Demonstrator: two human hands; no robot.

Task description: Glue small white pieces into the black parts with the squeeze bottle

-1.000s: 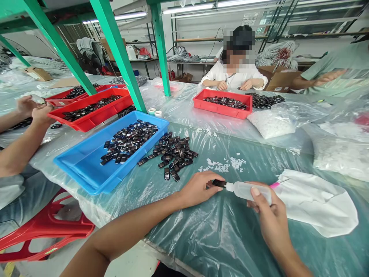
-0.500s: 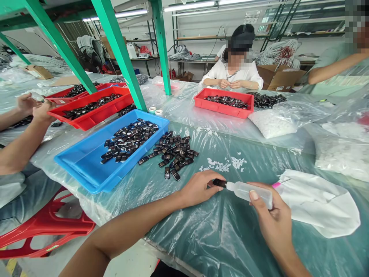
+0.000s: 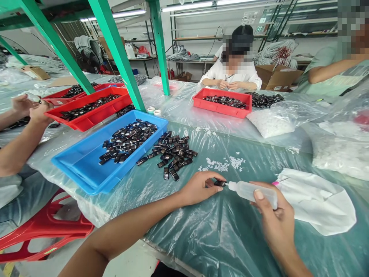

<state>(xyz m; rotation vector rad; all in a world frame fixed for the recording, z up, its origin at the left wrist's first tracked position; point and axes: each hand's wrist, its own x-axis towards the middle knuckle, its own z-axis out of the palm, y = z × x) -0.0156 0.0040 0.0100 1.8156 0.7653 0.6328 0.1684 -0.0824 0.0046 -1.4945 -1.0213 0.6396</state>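
Left hand (image 3: 198, 189) pinches black piece (image 3: 220, 183) right of blue tray (image 3: 83, 165). Right hand (image 3: 276, 215) grips translucent bottle (image 3: 245, 191) farther right of blue tray; nozzle (image 3: 232, 186) close to black piece, contact hard to tell.

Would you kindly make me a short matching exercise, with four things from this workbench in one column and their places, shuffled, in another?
Things:
1. translucent bottle
2. blue tray
3. white cloth
4. small white bits

Places:
A. to the left of the loose pile of black pieces
B. scattered on the tabletop, just beyond the left hand
C. gripped in the right hand
D. spread on the tabletop, at the right side of the picture

Right pairs: 1-C, 2-A, 3-D, 4-B
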